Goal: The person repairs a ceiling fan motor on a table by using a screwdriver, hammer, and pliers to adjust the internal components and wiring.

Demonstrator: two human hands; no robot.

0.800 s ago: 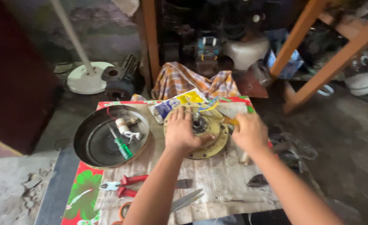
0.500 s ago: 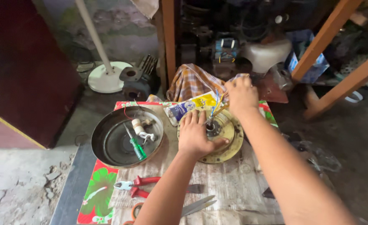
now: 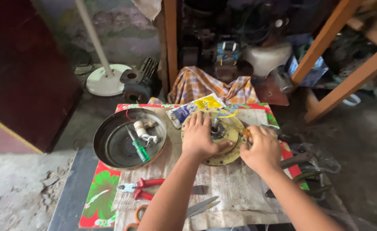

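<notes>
A round yellowish metal motor plate (image 3: 221, 161) with a dark hub (image 3: 217, 131) and blue and yellow wires (image 3: 225, 114) lies on the small table. My left hand (image 3: 199, 137) presses flat on the plate, fingers pointing away from me, thumb toward the hub. My right hand (image 3: 262, 149) is at the plate's right edge, closed around a thin tool with an orange handle (image 3: 243, 131). The tool's shaft points toward the hub.
A dark metal bowl (image 3: 110, 150) on the left holds a green screwdriver (image 3: 139, 149) and small parts. Red pliers (image 3: 139, 187) and scissors (image 3: 202, 206) lie near me. A printed packet (image 3: 192, 109), plaid cloth (image 3: 205, 87), fan base (image 3: 107, 79) and wooden frame (image 3: 325, 42) stand behind.
My right hand has come back from the plate's far edge near the wires to its right side. My left hand has stayed on the plate. The view has shifted.
</notes>
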